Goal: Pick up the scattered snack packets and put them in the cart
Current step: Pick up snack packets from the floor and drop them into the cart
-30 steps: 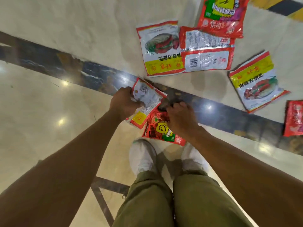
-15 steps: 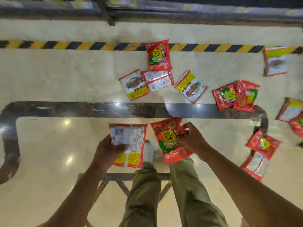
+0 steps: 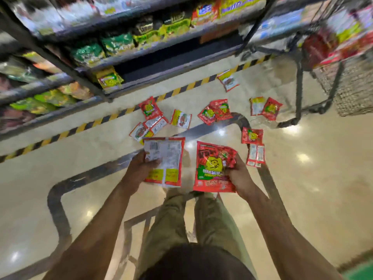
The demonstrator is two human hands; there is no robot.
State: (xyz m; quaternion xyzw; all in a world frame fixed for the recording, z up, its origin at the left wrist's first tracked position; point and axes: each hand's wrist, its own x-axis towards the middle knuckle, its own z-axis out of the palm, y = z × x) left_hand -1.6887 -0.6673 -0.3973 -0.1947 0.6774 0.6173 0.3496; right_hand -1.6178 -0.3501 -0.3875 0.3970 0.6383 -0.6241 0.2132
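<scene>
The left hand (image 3: 139, 168) grips a white-backed packet (image 3: 167, 156) by its left edge, thumb laid across the face: this is the back panel, red-bordered, a barcode in the top left corner, blocks of fine print, two yellow panels along the bottom. The right hand (image 3: 239, 176) pinches a red packet (image 3: 212, 168) at its right edge and the foil crumples there; front side showing, a yellow cartoon face in the middle, a green band beneath, pale characters on the bottom strip, all too blurred to read. Both packets are held up side by side, not touching, above the olive trousers (image 3: 177, 215). Out on the glossy cream floor (image 3: 323, 178) more lie scattered: just beyond the left hand's packet sits a cluster of three (image 3: 155, 123), one red with the yellow face, one silver-backed, one white and yellow with a food picture, and a yellow-and-white packet (image 3: 181, 119) beside them. Further right an overlapping red pair (image 3: 216, 111), then a white back and red front (image 3: 270, 108) touching. Near the right hand, a lone red packet (image 3: 252, 135) with a white-backed one (image 3: 255, 155) just below it. A far packet (image 3: 228, 80), white and yellow, lies by the black-and-yellow stripe (image 3: 96, 122). The cart (image 3: 351, 87) stands at the upper right, wire basket on a dark frame, well apart from both hands. Shelves (image 3: 171, 47) of green, yellow and red bags run along the top, labels a blur.
</scene>
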